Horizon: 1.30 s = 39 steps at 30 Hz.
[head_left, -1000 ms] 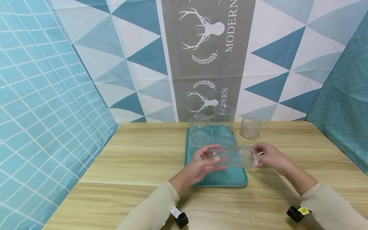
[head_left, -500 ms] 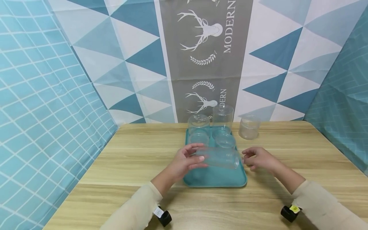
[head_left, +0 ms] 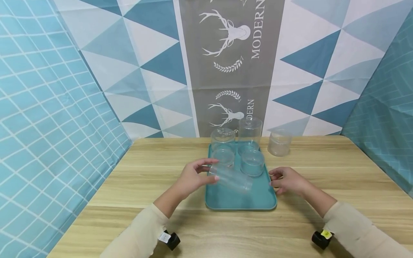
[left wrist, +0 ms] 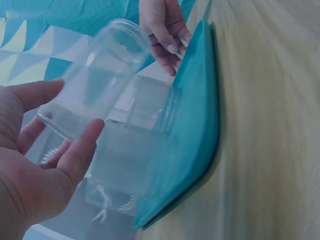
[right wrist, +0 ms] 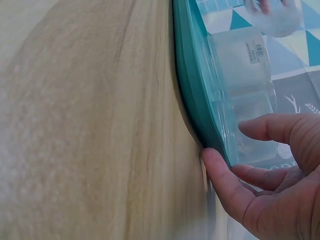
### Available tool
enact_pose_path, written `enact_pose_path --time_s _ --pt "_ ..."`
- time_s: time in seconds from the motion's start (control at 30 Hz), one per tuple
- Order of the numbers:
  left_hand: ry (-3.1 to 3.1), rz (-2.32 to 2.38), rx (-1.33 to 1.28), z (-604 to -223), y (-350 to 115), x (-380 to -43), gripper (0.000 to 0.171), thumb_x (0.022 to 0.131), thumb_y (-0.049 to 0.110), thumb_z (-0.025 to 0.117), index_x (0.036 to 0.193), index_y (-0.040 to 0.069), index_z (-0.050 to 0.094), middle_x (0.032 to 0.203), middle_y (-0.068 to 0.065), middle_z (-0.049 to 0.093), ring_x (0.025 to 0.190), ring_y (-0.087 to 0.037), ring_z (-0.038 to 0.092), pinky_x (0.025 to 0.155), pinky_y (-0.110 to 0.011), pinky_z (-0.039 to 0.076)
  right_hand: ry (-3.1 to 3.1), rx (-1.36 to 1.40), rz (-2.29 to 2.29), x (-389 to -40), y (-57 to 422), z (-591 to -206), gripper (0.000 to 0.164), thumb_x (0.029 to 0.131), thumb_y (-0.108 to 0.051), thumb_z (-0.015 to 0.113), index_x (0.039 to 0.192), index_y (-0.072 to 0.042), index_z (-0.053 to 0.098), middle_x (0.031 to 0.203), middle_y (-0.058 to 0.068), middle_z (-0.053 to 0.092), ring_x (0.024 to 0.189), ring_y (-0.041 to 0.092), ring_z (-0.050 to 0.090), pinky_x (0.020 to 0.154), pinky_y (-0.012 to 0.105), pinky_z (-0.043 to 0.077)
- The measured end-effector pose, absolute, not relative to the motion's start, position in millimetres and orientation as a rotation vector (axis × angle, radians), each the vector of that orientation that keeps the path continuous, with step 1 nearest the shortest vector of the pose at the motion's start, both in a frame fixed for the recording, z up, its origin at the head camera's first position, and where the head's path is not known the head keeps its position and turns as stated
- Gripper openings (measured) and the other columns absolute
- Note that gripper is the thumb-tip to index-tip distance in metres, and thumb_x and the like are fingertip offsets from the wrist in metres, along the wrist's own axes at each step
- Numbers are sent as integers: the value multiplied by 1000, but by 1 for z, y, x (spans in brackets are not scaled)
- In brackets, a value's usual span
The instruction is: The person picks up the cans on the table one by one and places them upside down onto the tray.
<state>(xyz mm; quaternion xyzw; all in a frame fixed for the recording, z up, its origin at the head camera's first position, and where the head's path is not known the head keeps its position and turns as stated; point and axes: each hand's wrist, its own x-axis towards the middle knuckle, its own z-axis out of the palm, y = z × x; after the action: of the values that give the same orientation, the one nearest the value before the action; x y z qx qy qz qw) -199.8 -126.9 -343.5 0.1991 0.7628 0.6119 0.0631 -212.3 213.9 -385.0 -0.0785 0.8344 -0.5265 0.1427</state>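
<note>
My left hand (head_left: 190, 179) holds a clear plastic jar (head_left: 230, 177) by its base end, thumb and fingers around it. The jar lies tilted over the front of the teal tray (head_left: 240, 203), its threaded mouth pointing right and lower than the base. In the left wrist view the jar (left wrist: 95, 80) looks see-through, with nothing inside. My right hand (head_left: 288, 181) is at the tray's right edge with loosely bent fingers. In the right wrist view a fingertip (right wrist: 214, 157) touches the tray's rim, and the thumb stands apart from it.
Several clear jars stand on the tray's back half, among them a tall one (head_left: 250, 132) and a short one (head_left: 252, 163) at front right. Another short jar (head_left: 279, 143) stands on the wooden table (head_left: 155, 168) right of the tray. Patterned cloth (head_left: 232, 79) hangs behind.
My left hand has carried the jar leftward and tipped its mouth down. My right hand has let go of the jar's mouth end and come to the tray's right edge.
</note>
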Motion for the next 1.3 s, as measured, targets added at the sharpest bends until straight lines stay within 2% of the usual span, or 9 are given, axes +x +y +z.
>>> enact_pose_path --time_s 0.07,0.2,0.43,0.57,0.7,0.8,0.97,1.07,1.3 --pt "2433 1762 643 -339 -129 -199 48 81 12 80 127 12 66 129 -4 60 112 -25 58 80 -33 55 2400 -224 -1520 -213 213 -385 55 84 2 65 129 24 41 104 22 52 79 21 60 66 38 59" --pt "2631 1613 763 -333 -132 -197 47 80 14 81 125 12 68 126 -3 61 105 -24 61 73 -32 55 2392 -211 -1513 -214 212 -385 57 84 3 65 131 23 39 105 23 51 81 22 59 67 39 59" --pt "2806 1390 923 -326 -129 -193 50 79 10 81 127 10 67 127 -6 59 102 -22 61 69 -23 56 2423 -179 -1485 -214 208 -385 59 82 9 64 133 22 39 104 23 52 82 23 59 67 38 59" --pt "2907 1186 1011 -324 -125 -190 51 79 12 81 128 12 66 127 -7 58 85 -15 66 64 -20 55 2434 -197 -1491 -214 208 -387 60 79 11 64 132 22 39 103 23 53 81 23 59 66 38 59" --pt "3010 988 1139 -323 -120 -189 50 79 16 82 127 12 67 124 -7 60 70 -10 62 59 -19 52 2427 -205 -1495 -215 208 -389 60 78 13 63 132 22 38 104 24 53 80 23 61 66 39 59" --pt "3081 849 1233 -322 -116 -190 49 79 19 82 126 12 68 122 -8 62 81 -15 62 64 -23 52 2424 -205 -1492 -216 208 -389 60 79 14 62 133 22 38 105 24 53 81 24 60 66 39 59" --pt "3155 659 1318 -321 -113 -191 48 79 23 82 124 15 69 121 -10 63 107 -28 59 84 -39 52 2430 -193 -1485 -216 208 -389 59 80 15 62 133 22 38 105 24 53 83 24 60 66 39 59" --pt "3160 615 1331 -321 -112 -192 47 79 23 81 124 16 69 122 -11 63 110 -30 58 88 -44 51 2431 -185 -1481 -216 208 -389 59 80 15 62 134 21 38 105 24 53 82 24 60 66 39 59" --pt "3188 514 1315 -322 -108 -192 46 80 26 79 125 18 69 122 -8 62 109 -29 57 87 -41 52 2430 -181 -1485 -215 207 -388 59 80 15 62 134 21 38 104 23 52 83 24 59 66 38 59"
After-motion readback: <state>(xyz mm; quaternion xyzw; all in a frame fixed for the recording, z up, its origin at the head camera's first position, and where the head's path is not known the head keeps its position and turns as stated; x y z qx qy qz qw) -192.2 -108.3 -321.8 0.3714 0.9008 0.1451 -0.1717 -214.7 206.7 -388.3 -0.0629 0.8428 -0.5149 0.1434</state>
